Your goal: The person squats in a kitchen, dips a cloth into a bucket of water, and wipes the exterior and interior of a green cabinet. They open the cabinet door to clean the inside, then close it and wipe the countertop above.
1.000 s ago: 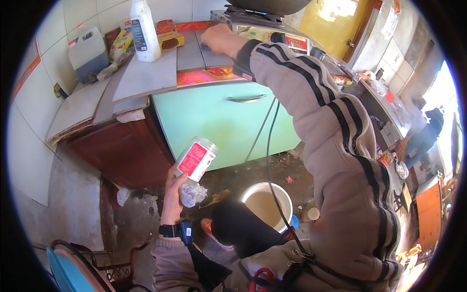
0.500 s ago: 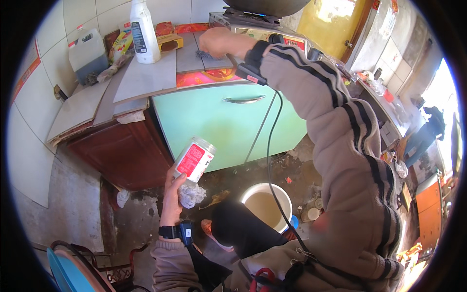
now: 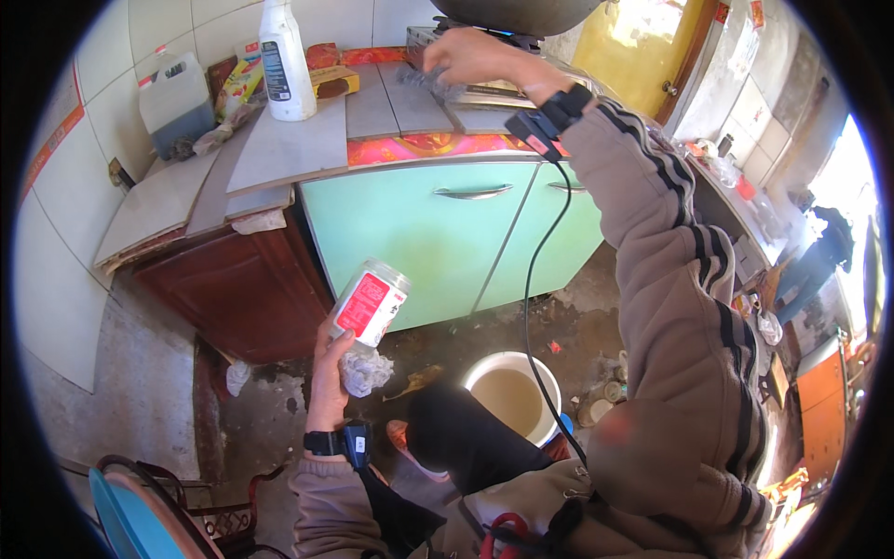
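Observation:
My left hand [image 3: 331,373] is closed round a clear jar [image 3: 371,303] with a red and white label, held tilted in front of the green cabinet. A crumpled whitish rag or bag [image 3: 366,371] shows just below the jar, beside my fingers; whether I grip it too is unclear. My right hand [image 3: 475,61] reaches over the tiled counter [image 3: 372,102], closed on a grey wiry scouring pad [image 3: 430,84] at the counter's surface. The pad is slightly blurred.
On the counter stand a white spray-type bottle [image 3: 284,70] and a jug of dark liquid [image 3: 175,107]. A wok [image 3: 517,14] sits at the back. Below are a green cabinet [image 3: 410,224] and a white bucket of murky water [image 3: 512,396]. A black cable [image 3: 529,289] hangs from my right wrist.
My right hand has moved right and slightly farther back across the counter with the scouring pad. The left hand and jar stay nearly still.

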The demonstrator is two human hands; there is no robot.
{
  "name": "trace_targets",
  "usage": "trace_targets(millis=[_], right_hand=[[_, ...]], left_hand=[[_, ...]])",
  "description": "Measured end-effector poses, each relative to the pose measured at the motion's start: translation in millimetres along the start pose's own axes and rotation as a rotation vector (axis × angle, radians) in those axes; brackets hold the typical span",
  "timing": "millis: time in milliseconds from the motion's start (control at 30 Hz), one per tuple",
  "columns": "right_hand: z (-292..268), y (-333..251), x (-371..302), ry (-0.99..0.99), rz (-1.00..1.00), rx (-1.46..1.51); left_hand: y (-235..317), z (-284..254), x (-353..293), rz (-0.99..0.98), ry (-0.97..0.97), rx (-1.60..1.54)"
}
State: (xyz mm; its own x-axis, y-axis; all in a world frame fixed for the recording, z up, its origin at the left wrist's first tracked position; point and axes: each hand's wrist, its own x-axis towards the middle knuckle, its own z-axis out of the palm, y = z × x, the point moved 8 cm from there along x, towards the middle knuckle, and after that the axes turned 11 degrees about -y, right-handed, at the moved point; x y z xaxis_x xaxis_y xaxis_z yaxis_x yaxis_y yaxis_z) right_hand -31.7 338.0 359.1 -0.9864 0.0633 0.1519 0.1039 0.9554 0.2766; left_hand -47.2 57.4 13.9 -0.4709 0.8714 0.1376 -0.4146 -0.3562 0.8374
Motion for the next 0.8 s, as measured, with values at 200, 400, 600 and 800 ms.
trace_targets(millis=[200,400,600,800], right_hand=[[9.9,3.9,-64.4,0.198,0.03,0.262],[90.3,-16.5,-122.7,0.016,0.026,0.87],[193.2,-58.9,-166.9,-0.193,0.072,1.55],[255.5,-92.8,-175.7,-0.25,0.259,1.843]], left_hand=[[0.6,8.1,1.0,0.004,-0.015,-0.015],[-6.7,14.0,1.8,-0.038,-0.055,-0.13],[-8.6,17.8,1.8,-0.029,-0.041,-0.221],[-10.0,16.6,4.9,-0.005,-0.028,-0.209]])
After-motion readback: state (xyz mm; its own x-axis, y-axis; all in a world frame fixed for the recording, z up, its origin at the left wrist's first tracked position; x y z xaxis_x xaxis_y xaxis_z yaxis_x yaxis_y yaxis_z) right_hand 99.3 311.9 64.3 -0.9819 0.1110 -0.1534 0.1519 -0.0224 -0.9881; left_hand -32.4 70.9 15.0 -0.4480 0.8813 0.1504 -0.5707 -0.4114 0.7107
